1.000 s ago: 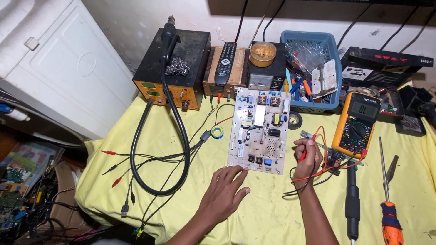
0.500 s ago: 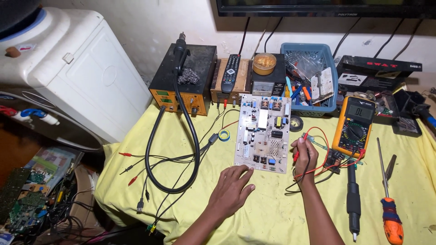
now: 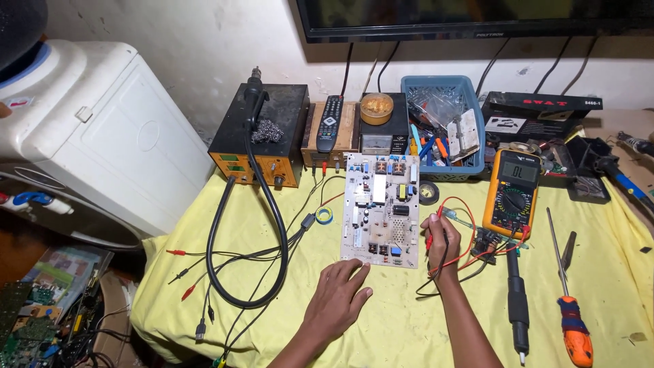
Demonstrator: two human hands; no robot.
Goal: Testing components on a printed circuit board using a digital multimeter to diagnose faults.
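Note:
A white circuit board [image 3: 380, 208] with several components lies on the yellow cloth [image 3: 272, 307]. My left hand [image 3: 337, 296] rests flat on the cloth just below the board's near left corner, fingers spread, holding nothing. To the board's right, my right hand [image 3: 441, 242] grips the red and black test probes [image 3: 436, 240], whose leads [image 3: 470, 235] loop toward the orange multimeter [image 3: 514, 194].
A soldering station [image 3: 262, 136] with a thick black hose [image 3: 242, 252] stands at the back left, beside a remote control [image 3: 332, 123] and a blue basket [image 3: 446, 123] of parts. A soldering iron [image 3: 516, 300] and orange-handled screwdriver [image 3: 569, 300] lie right. A white appliance [image 3: 102, 136] stands left.
The camera view has shifted right and down, so the bench sits more centred. Both hands stay in nearly the same places by the board.

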